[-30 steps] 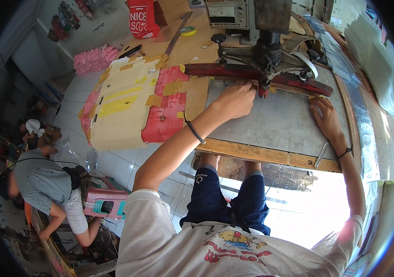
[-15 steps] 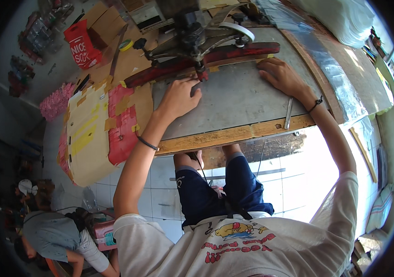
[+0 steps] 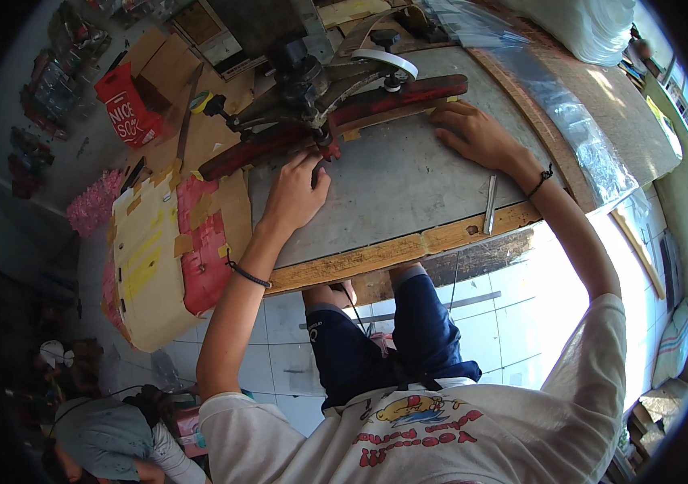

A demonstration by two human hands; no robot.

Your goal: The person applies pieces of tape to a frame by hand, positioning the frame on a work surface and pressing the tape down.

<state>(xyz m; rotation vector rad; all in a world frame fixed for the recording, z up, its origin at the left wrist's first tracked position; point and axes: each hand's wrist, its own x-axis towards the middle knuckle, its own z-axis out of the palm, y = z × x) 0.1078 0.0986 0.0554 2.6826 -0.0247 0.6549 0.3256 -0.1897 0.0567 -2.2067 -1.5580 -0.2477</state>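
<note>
A long dark-red bar (image 3: 400, 96) spans the far part of a grey flat board (image 3: 384, 181). Mounted on it is a dark metal clamp frame (image 3: 300, 85) with knobs and a red-tipped part (image 3: 329, 145) at its middle. My left hand (image 3: 296, 192) rests on the board beside that red tip, thumb apart, fingertips reaching to the bar's near edge. My right hand (image 3: 479, 137) lies on the board by the bar's right end, fingers loosely bent and apart. Neither hand shows anything held, though some fingertips are partly hidden. A narrow metal strip (image 3: 490, 204) lies near my right wrist.
A wooden edge (image 3: 360, 263) borders the board in front of me. Left lie a taped cream-and-red panel (image 3: 146, 250), a red bag (image 3: 129, 105) and cardboard. Clear plastic sheeting (image 3: 578, 133) covers the right side. Another person (image 3: 106, 436) bends down at lower left.
The view has shifted, so the bench and clamp appear further left. Both hands stay in nearly the same places at the bar. The person at lower left has bent lower in the picture.
</note>
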